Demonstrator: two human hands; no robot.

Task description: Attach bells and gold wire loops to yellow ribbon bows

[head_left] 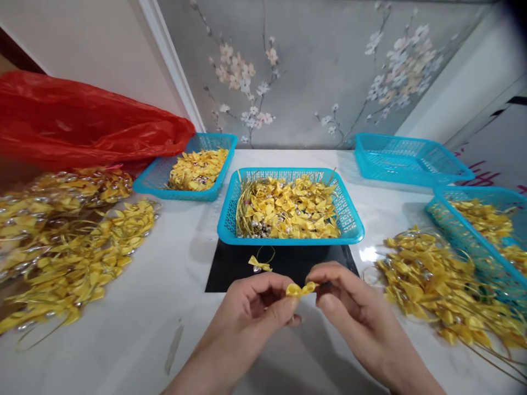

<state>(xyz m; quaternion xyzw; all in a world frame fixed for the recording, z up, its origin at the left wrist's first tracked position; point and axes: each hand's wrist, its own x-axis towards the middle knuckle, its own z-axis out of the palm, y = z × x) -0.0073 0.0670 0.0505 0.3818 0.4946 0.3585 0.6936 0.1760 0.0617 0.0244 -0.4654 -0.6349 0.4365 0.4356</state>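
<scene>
Between my hands, above the table's near side, is a small yellow ribbon bow [301, 289]. My left hand [257, 307] pinches its left loop between thumb and forefinger. My right hand [349, 312] has its fingers curled at the bow's right end; whether they grip it or only touch it, I cannot tell. Just beyond lies another yellow bow with a silver bell and a cord loop [260, 264], on a black mat [222, 269]. Behind it stands a blue basket [290, 241] filled with such bows, their gold cords bunched at its left side.
A blue basket of bows [218, 189] stands back left, beside a red plastic bag [82, 120]. Bow heaps lie on the left [94, 258] and right [436, 280]. Back right is a blue basket [411, 178]; another, holding bows [465, 219], stands at the right edge.
</scene>
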